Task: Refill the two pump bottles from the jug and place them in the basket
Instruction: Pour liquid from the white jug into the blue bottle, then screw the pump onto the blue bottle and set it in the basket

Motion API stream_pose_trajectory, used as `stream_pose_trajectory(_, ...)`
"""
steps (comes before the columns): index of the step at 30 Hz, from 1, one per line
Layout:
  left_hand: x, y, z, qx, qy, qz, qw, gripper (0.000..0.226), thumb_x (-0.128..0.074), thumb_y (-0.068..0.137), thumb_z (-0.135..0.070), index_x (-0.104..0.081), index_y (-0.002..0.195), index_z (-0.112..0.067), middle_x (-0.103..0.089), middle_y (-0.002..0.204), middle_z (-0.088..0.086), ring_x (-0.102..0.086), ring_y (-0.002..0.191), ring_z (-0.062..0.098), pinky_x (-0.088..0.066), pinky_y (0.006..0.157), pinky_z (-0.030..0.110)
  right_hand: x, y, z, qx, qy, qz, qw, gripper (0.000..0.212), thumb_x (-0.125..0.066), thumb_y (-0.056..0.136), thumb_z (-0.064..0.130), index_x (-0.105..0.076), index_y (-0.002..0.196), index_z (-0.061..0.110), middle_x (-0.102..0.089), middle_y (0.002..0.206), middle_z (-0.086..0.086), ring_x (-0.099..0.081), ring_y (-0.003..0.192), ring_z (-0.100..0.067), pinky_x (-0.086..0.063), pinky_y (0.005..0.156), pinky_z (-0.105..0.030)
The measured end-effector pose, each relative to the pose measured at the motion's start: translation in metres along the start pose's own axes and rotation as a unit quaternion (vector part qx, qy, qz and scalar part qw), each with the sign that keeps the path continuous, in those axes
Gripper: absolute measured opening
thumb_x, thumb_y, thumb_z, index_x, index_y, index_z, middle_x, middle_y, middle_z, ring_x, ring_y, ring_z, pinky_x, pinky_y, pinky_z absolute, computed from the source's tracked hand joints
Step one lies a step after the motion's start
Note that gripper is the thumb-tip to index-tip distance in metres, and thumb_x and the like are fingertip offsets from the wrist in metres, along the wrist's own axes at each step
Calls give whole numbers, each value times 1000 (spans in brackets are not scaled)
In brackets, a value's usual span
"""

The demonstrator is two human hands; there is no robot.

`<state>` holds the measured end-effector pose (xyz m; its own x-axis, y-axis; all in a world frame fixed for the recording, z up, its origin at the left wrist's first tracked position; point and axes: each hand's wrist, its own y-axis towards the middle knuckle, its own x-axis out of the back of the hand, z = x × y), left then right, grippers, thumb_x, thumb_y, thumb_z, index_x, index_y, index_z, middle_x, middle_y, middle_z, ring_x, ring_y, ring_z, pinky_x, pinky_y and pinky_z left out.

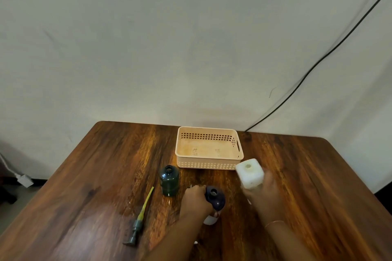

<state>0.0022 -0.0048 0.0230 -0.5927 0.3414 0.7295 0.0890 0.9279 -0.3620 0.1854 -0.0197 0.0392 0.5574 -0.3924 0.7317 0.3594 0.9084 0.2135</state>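
Note:
A dark green bottle [169, 180] stands upright and uncapped near the table's middle. To its right stands a dark blue bottle [215, 197] with a white lower part, also uncapped; my left hand [196, 199] grips its left side. My right hand [263, 194] holds the white square jug [250, 174] upright, its open mouth on top, just right of the blue bottle. A grey pump head with a yellow tube [139, 217] lies on the table to the left. The peach basket [209, 147] sits behind, with nothing in it.
The wooden table [95, 176] extends left and right of the objects. A black cable [318, 63] runs down the wall to the table's back right. A white plug and cord [24, 180] hang at the far left beyond the table edge.

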Motion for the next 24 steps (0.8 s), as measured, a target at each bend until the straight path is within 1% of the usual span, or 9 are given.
stream_pose_trajectory(2,-1,1,2,-1,1,-4,1000,75,-84,65,-25,-52,132,-14,-60,125,4,-55,117,20,-49,95,28,-3,8,-2,-72,49,-31,996,76,-84,61,21,-38,121,12,-52,119,-12,-54,111,-30,-53,79,-41)
stream_pose_trajectory(5,-2,2,-3,6,3,-11,1000,78,-82,68,-25,-46,137,-15,-56,130,4,-53,120,20,-46,97,26,-6,21,-12,-131,82,-60,986,80,-85,60,21,-37,123,9,-50,119,-15,-53,111,-33,-52,83,-46)
stream_pose_trajectory(8,0,2,0,9,6,-10,1000,71,-82,68,-25,-52,131,-14,-59,125,3,-56,115,18,-48,92,24,-14,29,-18,-150,90,-64,982,85,-86,59,22,-35,125,8,-49,121,-16,-51,113,-34,-50,86,-48)
stream_pose_trajectory(11,0,1,1,7,2,-9,1000,64,-82,68,-24,-56,126,-15,-63,120,2,-59,110,17,-49,86,22,-18,35,-21,-166,88,-66,980,85,-85,60,22,-34,126,7,-48,123,-17,-50,114,-35,-49,89,-47)
stream_pose_trajectory(13,0,1,1,5,-1,-10,1000,63,-82,67,-24,-57,125,-15,-64,118,2,-59,108,17,-50,86,22,-20,37,-24,-168,82,-70,980,85,-86,60,22,-34,125,7,-48,123,-17,-51,114,-35,-49,89,-46)
stream_pose_trajectory(15,1,1,0,2,4,-8,1000,68,-83,65,-27,-56,127,-15,-64,119,2,-59,110,19,-52,89,26,-24,38,-29,-168,86,-65,980,85,-86,59,21,-34,124,7,-48,122,-16,-51,115,-35,-49,89,-47)
stream_pose_trajectory(18,1,0,-1,10,9,-2,1000,81,-84,64,-30,-48,136,-14,-60,126,3,-56,115,20,-50,94,28,-31,36,-38,-172,90,-56,979,85,-87,58,20,-34,124,9,-49,123,-16,-50,116,-35,-49,91,-49)
stream_pose_trajectory(21,2,-1,-1,13,6,5,1000,83,-84,64,-29,-48,136,-14,-60,126,4,-56,116,21,-51,96,30,-34,34,-43,-174,93,-58,979,86,-87,57,21,-34,123,9,-49,124,-16,-50,117,-36,-48,93,-50)
stream_pose_trajectory(24,1,-1,0,13,10,0,1000,88,-84,64,-30,-42,140,-13,-57,130,4,-54,118,20,-49,97,29,-36,36,-45,-174,89,-52,979,86,-87,56,22,-33,123,10,-49,124,-16,-49,117,-36,-49,92,-51)
